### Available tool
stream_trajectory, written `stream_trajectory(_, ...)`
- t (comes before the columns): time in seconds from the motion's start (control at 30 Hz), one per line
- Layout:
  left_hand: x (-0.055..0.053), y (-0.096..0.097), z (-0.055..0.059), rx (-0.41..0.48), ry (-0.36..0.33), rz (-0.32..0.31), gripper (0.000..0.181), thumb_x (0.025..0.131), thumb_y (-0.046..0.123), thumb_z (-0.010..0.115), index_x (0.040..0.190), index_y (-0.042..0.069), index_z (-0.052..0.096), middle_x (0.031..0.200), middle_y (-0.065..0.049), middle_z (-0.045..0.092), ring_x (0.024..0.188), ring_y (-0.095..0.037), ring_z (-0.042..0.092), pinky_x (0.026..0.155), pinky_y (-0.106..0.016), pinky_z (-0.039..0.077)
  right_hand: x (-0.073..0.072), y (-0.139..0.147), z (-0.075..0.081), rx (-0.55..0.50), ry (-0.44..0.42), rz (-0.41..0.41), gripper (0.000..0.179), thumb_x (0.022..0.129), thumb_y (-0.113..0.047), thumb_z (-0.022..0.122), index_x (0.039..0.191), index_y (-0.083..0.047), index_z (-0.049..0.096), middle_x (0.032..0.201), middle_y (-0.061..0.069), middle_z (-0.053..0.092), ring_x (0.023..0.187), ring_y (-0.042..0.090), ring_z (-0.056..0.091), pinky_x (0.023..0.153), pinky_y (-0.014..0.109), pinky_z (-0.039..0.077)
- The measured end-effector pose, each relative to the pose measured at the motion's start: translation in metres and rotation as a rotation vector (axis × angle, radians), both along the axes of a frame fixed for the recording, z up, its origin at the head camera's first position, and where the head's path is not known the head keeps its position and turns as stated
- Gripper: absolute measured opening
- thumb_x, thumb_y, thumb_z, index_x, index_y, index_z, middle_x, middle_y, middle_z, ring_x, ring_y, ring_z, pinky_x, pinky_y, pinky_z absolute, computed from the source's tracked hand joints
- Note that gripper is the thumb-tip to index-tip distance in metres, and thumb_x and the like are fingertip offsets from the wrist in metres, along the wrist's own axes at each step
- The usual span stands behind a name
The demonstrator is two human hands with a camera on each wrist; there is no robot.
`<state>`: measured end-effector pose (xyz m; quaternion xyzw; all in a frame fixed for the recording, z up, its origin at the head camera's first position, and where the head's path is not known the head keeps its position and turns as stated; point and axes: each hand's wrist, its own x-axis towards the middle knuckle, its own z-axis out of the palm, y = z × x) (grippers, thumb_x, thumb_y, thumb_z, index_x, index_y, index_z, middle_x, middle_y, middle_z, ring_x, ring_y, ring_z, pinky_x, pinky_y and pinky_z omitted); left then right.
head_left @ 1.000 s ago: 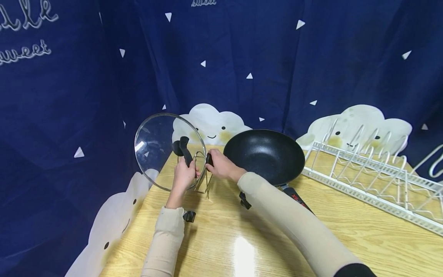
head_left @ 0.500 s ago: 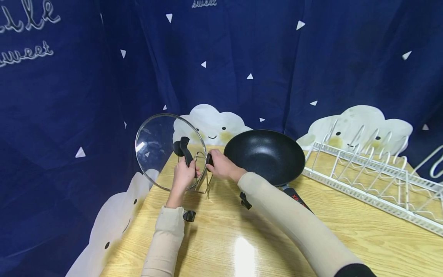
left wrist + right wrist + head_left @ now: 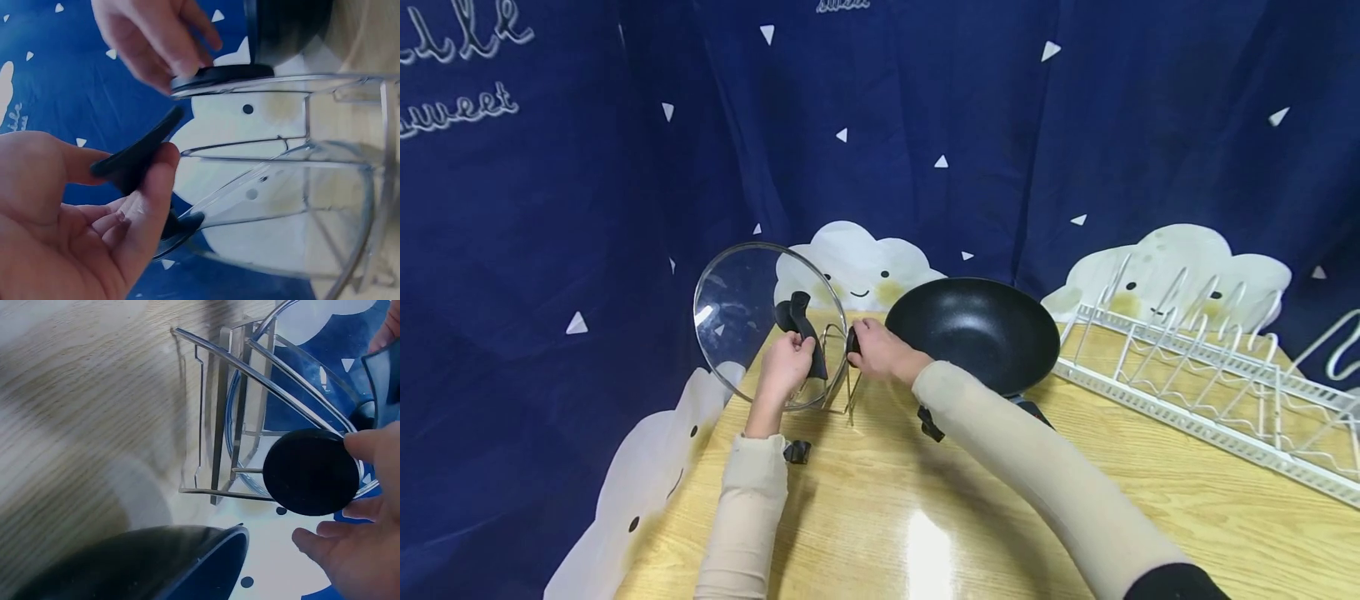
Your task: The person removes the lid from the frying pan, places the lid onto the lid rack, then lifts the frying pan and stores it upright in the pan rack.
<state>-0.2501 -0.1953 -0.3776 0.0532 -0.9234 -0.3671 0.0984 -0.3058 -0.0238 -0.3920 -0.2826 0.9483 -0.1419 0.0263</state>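
A clear glass lid [image 3: 737, 292] with a metal rim stands tilted in a small wire rack [image 3: 848, 392]. My left hand [image 3: 785, 364] pinches the curved black handle [image 3: 808, 333] on the lid's face; the left wrist view shows thumb and fingers on the black handle [image 3: 140, 147]. My right hand [image 3: 883, 350] holds the edge of a round black disc [image 3: 311, 472] at the rack's upper end, the thumb at its rim. In the right wrist view the other fingers of the right hand [image 3: 362, 537] lie beside the disc, partly out of frame.
A black wok [image 3: 973, 333] stands close to the right of the rack, its handle [image 3: 1033, 411] partly behind the right sleeve. A white wire dish rack [image 3: 1195, 392] occupies the table's right side. A dark blue curtain [image 3: 880, 108] hangs behind the wooden table [image 3: 850, 517].
My left hand has shifted slightly left and up along the lid's handle. My right hand keeps its place at the disc, and the lid and rack look the same.
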Motion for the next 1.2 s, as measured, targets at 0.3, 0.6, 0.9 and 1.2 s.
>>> stream_trajectory(0.3, 0.002, -0.005, 0.027, -0.178, 0.025, 0.026, 0.032, 0.098, 0.032, 0.046, 0.095, 0.005, 0.063, 0.088, -0.015, 0.065, 0.083, -0.036, 0.061, 0.071, -0.047, 0.048, 0.004, 0.02, 0.023, 0.056, -0.01, 0.009, 0.062, 0.098, -0.031, 0.051, 0.145, 0.001, 0.026, 0.144, 0.022, 0.032, 0.133, 0.03, 0.033, 0.107, 0.038, 0.031)
stream_trajectory(0.6, 0.005, 0.001, 0.048, -0.27, 0.02, 0.007, 0.033, 0.097, 0.04, 0.042, 0.09, 0.013, 0.06, 0.076, -0.009, 0.06, 0.069, -0.031, 0.058, 0.054, -0.039, 0.044, 0.02, 0.047, 0.048, 0.126, 0.03, 0.012, 0.057, 0.097, -0.033, 0.051, 0.14, 0.001, 0.038, 0.131, 0.02, 0.046, 0.122, 0.035, 0.043, 0.102, 0.041, 0.036)
stream_trajectory(0.9, 0.004, 0.023, 0.05, -0.284, 0.032, -0.131, 0.029, 0.098, 0.032, 0.043, 0.093, 0.01, 0.062, 0.075, -0.007, 0.06, 0.063, -0.024, 0.055, 0.054, -0.035, 0.042, 0.038, 0.082, 0.061, 0.14, 0.003, 0.037, 0.05, 0.097, -0.031, 0.052, 0.135, 0.0, 0.045, 0.129, 0.02, 0.048, 0.12, 0.036, 0.045, 0.101, 0.045, 0.036)
stream_trajectory(1.2, 0.006, 0.063, 0.051, -0.345, -0.014, -0.317, 0.028, 0.097, 0.033, 0.047, 0.093, 0.011, 0.063, 0.088, -0.005, 0.064, 0.073, -0.021, 0.058, 0.063, -0.036, 0.046, 0.056, 0.138, 0.066, 0.124, 0.062, 0.04, 0.045, 0.094, -0.03, 0.056, 0.126, 0.002, 0.052, 0.122, 0.02, 0.054, 0.114, 0.036, 0.05, 0.097, 0.047, 0.04)
